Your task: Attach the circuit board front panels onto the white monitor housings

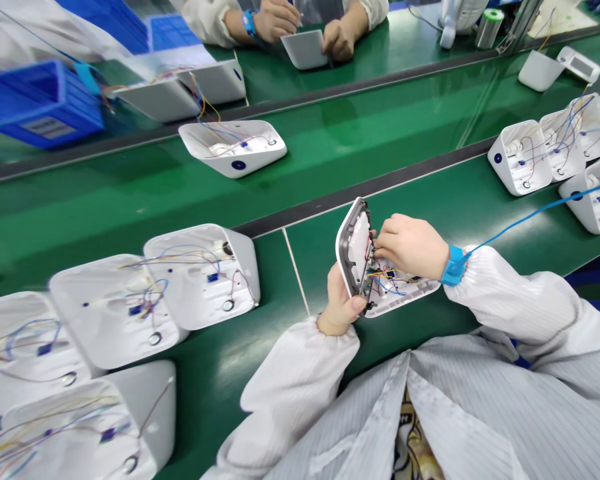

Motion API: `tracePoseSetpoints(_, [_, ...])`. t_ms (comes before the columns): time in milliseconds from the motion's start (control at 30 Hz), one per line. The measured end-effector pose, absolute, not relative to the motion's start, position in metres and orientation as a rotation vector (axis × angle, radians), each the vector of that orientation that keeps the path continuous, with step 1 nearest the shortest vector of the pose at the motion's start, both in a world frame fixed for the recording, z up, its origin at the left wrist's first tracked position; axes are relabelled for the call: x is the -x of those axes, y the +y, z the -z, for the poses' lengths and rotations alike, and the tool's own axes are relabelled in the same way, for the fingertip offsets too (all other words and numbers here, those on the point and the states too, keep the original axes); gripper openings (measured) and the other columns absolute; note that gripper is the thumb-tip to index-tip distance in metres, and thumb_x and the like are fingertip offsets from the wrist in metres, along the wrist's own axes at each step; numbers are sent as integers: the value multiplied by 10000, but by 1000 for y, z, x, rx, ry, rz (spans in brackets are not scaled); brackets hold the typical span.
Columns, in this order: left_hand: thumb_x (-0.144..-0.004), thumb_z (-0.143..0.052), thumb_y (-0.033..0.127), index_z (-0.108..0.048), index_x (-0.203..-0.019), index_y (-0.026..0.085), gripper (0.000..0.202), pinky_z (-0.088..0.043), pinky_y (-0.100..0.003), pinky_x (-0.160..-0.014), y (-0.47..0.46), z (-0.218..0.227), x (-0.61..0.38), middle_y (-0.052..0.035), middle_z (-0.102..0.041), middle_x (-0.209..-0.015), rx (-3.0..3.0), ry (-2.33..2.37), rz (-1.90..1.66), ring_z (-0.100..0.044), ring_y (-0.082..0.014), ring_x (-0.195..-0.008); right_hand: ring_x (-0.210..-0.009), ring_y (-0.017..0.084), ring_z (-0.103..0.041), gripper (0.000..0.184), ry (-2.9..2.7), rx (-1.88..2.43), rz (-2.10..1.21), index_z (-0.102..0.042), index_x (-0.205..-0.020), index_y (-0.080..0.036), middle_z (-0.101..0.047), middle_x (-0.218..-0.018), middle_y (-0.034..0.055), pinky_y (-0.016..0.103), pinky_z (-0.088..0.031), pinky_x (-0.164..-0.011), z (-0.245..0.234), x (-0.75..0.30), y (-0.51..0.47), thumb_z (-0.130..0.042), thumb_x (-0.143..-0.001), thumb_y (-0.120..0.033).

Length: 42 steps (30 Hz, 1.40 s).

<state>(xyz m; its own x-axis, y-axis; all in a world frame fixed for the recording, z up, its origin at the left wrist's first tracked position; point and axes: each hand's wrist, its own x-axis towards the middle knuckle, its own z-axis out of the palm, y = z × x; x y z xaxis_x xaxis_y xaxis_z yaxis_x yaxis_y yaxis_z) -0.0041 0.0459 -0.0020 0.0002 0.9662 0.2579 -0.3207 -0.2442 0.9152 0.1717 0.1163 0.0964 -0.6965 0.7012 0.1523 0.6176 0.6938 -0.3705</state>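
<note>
Tilted up in front of me is a white front panel [356,250] with a grey inner frame and a circuit board along its edge. My left hand [341,301] grips its lower edge, thumb over the frame. Under and beside it lies an open white plastic housing [405,301], with yellow, red and blue wires [384,273] running to the board. My right hand [411,245] is closed at the board's edge, fingertips pressed together; whatever they pinch is hidden. A blue wrist strap [455,265] with a cord circles my right wrist.
Several wired white housings [205,273] stand at left, more [523,157] at right. One housing [233,150] sits on the green middle strip [360,127]. Across the bench, a co-worker's hands [337,40] hold a white part [304,50]. Blue bins [40,107] stand far left.
</note>
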Motion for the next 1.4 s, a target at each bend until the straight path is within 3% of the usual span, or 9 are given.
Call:
tracePoseSetpoints(133, [-703, -726, 701, -603, -1332, 256, 780, -438, -513, -1127, 48, -12, 0, -108, -627, -1368, -1196, 686, -1439, -559, -368, -1305, -815, 159, -627, 175, -2211, 1142, -1065, -538, -951, -198, -684, -907, 30, 299, -478, -736, -115, -180, 101, -621, -941, -352])
tracePoseSetpoints(267, [-700, -738, 695, -549, -1403, 284, 836, -445, -535, -1122, 52, -17, 0, -104, -561, -1458, -1228, 629, -1367, -527, -384, -1339, -869, 175, -650, 581, -2072, 1131, -1408, -402, -931, -237, -661, -939, 9, 290, -499, -727, -120, -177, 87, -884, -616, -323])
tracePoseSetpoints(433, [-710, -732, 697, -516, -1445, 276, 874, -366, -535, -1182, 57, -20, 2, -101, -546, -1480, -1356, 618, -1377, -503, -377, -1365, -654, 124, -585, 383, -1991, 1325, -1419, -449, -982, -221, -593, -701, -77, 267, -454, -665, -118, -172, 90, -722, -724, -147])
tracePoseSetpoints(567, [-706, -721, 717, -457, -1493, 221, 967, -364, -530, -1177, 60, -24, 2, -146, -518, -1500, -1443, 639, -1362, -512, -383, -1353, -653, 123, -559, 74, -2307, 1437, -1208, -632, -765, -173, -629, -680, -16, 272, -404, -668, -131, -176, 97, -669, -762, -109])
tracePoseSetpoints(733, [-701, -717, 726, -461, -1489, 192, 985, -363, -542, -1169, 62, -26, 1, -178, -507, -1504, -1498, 642, -1360, -514, -396, -1349, -717, 130, -578, 70, -2203, 1353, -1558, -740, -810, -175, -672, -787, 3, 256, -418, -661, -140, -179, 104, -683, -770, -167])
tracePoseSetpoints(867, [-711, -710, 727, -476, -1479, 194, 963, -354, -544, -1174, 61, -26, 0, -176, -500, -1512, -1477, 645, -1368, -501, -395, -1363, -672, 119, -532, 148, -2042, 1392, -1810, -719, -808, -160, -638, -760, -4, 254, -400, -612, -138, -177, 105, -745, -736, -287])
tracePoseSetpoints(1133, [-712, -709, 725, -475, -1481, 199, 961, -362, -542, -1160, 62, -26, 1, -176, -512, -1500, -1500, 642, -1373, -517, -393, -1346, -556, 73, -455, 135, -1544, 1240, -2210, -602, -767, -181, -574, -684, -45, 226, -367, -543, -123, -180, 102, -710, -722, -247])
tracePoseSetpoints(1233, [-705, -710, 729, -469, -1484, 195, 975, -371, -548, -1147, 63, -25, 1, -183, -528, -1480, -1545, 649, -1372, -530, -398, -1329, -614, 98, -536, 74, -1734, 1257, -2081, -635, -772, -172, -612, -698, -24, 249, -437, -622, -125, -182, 105, -692, -744, -210])
tracePoseSetpoints(1400, [-681, -719, 740, -478, -1476, 189, 997, -316, -574, -1181, 63, -22, 3, -185, -506, -1497, -1594, 671, -1363, -480, -416, -1374, -702, 116, -540, 62, -2407, 1324, -1270, -732, -716, -169, -627, -818, 15, 256, -417, -669, -139, -184, 115, -748, -679, -122])
